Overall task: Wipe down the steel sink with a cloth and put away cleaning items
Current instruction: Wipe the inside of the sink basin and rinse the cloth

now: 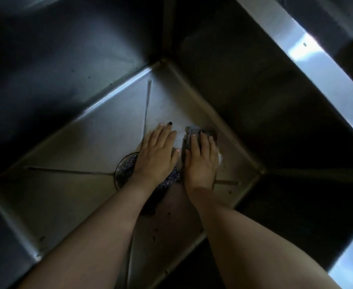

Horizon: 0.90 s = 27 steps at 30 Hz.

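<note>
Cloth flat on steel sink floor, near far corner.
Right hand presses it, fingers straight, nothing gripped. Left hand flat just beside, fingers straight on bare steel, wrist over drain and dark glittery wad.

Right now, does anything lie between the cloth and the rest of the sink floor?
Yes. The left hand lies flat on the sink floor right beside the cloth, and a dark glittery scrubber sits at the drain, partly under that wrist. Toward the far corner nothing visible blocks it.
</note>
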Each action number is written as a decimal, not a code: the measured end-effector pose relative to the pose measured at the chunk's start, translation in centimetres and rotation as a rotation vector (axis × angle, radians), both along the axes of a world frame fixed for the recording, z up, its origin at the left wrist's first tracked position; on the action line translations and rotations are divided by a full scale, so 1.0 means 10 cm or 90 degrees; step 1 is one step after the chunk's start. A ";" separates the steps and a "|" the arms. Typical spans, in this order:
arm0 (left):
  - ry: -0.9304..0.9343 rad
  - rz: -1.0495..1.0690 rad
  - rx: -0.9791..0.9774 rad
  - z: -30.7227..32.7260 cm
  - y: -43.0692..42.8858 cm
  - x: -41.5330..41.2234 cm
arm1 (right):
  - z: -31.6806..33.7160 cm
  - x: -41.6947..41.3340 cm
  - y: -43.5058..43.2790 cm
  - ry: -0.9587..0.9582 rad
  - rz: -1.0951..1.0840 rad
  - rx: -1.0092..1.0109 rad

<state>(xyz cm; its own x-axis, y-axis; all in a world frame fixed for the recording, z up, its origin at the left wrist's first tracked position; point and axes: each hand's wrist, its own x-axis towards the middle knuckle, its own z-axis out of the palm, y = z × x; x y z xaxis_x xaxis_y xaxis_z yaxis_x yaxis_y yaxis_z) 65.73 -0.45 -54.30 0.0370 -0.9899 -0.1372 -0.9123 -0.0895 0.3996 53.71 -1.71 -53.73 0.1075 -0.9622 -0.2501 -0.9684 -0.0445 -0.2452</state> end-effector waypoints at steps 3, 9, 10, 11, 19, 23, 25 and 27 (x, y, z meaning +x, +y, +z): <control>0.002 0.013 -0.023 -0.04 -0.02 0.00 | -0.05 0.04 -0.01 -0.002 -0.032 -0.041; 0.025 0.017 -0.030 -0.02 -0.03 0.00 | -0.04 0.04 -0.19 -0.017 -0.054 -0.058; 0.025 0.016 -0.032 -0.02 -0.03 0.01 | -0.05 0.03 -0.24 -0.011 -0.071 -0.056; 0.026 0.016 -0.034 -0.02 -0.03 0.01 | -0.05 0.01 -0.27 -0.003 -0.096 -0.053; 0.048 0.022 -0.027 -0.01 -0.03 0.02 | -0.03 -0.07 -0.05 0.005 -0.275 -0.060; 0.055 0.021 -0.025 -0.01 -0.04 0.01 | -0.04 0.09 0.20 -0.009 -0.309 -0.027; 0.053 0.014 -0.030 -0.02 -0.04 0.01 | -0.05 0.15 0.24 -0.009 -0.295 -0.024; 0.054 0.012 -0.036 -0.03 -0.04 0.02 | -0.07 0.16 0.22 -0.001 -0.261 -0.035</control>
